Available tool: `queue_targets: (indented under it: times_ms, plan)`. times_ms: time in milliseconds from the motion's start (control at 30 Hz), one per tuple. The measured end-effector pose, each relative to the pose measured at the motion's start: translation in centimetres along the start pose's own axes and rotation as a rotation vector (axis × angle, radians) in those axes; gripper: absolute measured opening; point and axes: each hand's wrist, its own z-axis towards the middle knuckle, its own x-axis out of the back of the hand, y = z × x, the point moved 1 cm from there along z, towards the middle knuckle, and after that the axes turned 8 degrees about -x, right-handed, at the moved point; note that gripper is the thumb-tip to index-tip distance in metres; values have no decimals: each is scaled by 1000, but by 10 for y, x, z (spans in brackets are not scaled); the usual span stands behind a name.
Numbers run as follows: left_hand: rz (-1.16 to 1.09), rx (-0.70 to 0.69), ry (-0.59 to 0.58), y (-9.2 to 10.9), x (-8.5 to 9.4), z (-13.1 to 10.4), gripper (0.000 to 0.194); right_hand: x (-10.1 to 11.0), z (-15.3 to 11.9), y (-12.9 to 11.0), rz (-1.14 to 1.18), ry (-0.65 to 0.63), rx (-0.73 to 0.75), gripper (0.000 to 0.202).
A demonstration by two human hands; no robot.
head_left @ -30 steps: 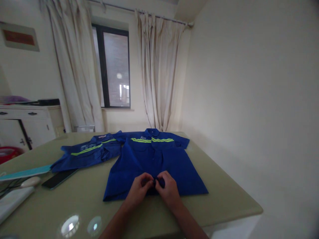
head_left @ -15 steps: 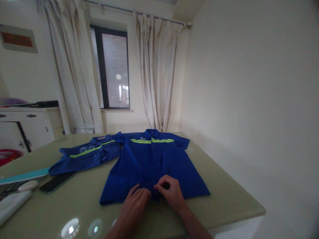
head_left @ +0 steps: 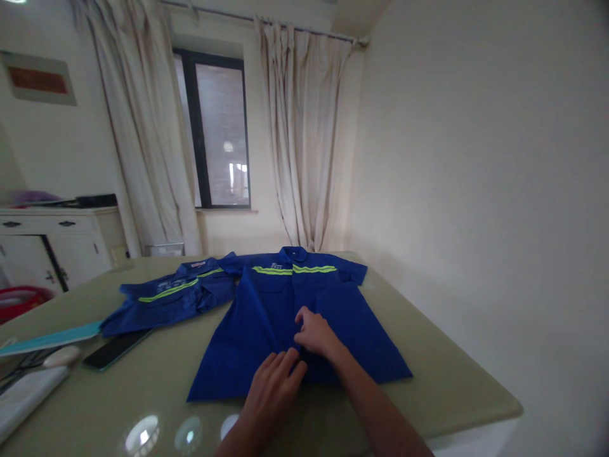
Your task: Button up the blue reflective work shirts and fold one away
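On the table (head_left: 447, 388), the blue short-sleeved work shirt (head_left: 257, 330) lay under both hands, long axis 12-to-6 o'clock, right hand (head_left: 316, 333) nearer the collar (head_left: 295, 255), about 1 o'clock from left hand (head_left: 273, 384); fingers curled, cloth grip indeterminable.

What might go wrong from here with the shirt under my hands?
The left hand and right hand are close together at the front of the shirt, so the cloth there might bunch.
Its sleeve meets the other shirt; a tug could drag both.
The other shirt seems to overlap the phone, which might shift too.
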Motion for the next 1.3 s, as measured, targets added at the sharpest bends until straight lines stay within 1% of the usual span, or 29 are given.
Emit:
queue_targets:
  times_ms: [33, 100, 167, 200, 267, 300, 367, 400, 467, 567, 633, 700, 767, 900, 1000, 1067, 1133, 1200, 1300]
  plan:
    - [4, 18, 7, 3, 1, 2, 35, 4, 3, 5, 131, -5, 17, 44]
    - [-59, 67, -51, 10, 4, 5, 33, 7, 7, 17, 393, -23, 37, 47]
    - [-219, 112, -150, 15, 8, 6, 29, 3, 7, 31, 581, -35, 34, 43]
    - [-317, 133, -185, 15, 10, 7, 26, -1, 6, 37, 642, -24, 22, 37]
    - [-481, 202, -202, 7, 14, 12, 19, -13, 4, 47, 703, 39, -20, 22]
    - [-516, 254, -196, 0, 15, 16, 16, -18, 4, 51, 713, 83, -41, 17]
    - [-476, 365, -205, -18, 13, 29, 27, -26, 3, 54, 698, 158, -37, 15]
    - [-428, 406, -220, -27, 9, 37, 30, -28, 2, 53, 680, 187, -12, 16]
    - [-347, 445, -264, -39, -2, 53, 29, -30, 1, 52, 648, 226, 43, 17]
    - [-321, 488, -287, -44, -22, 69, 22, -30, 0, 55, 672, 242, 83, 23]
    - [-318, 531, -271, -42, -32, 71, 20, -29, 0, 59, 735, 239, 99, 32]
    - [-331, 563, -233, -42, -38, 68, 18, -30, 2, 63, 790, 224, 111, 37]
    - [-359, 582, -180, -45, -41, 61, 18, -30, 3, 66, 820, 198, 116, 38]
    - [-411, 611, -77, -54, -43, 49, 21, -31, 5, 66, 846, 186, 97, 41]
    - [-427, 574, -29, -52, -43, 47, 27, -30, 2, 63, 912, 157, 63, 49]
    - [-450, 501, 3, -47, -41, 49, 35, -29, -2, 61, 964, 130, 57, 52]
    - [-497, 430, 54, -43, -39, 51, 38, -27, -4, 59, 985, 119, 51, 50]
    - [-588, 407, 113, -42, -37, 52, 33, -26, -5, 58, 959, 141, 47, 47]
    - [-753, 457, 158, -47, -39, 54, 37, -26, -6, 56, 845, 241, 70, 44]
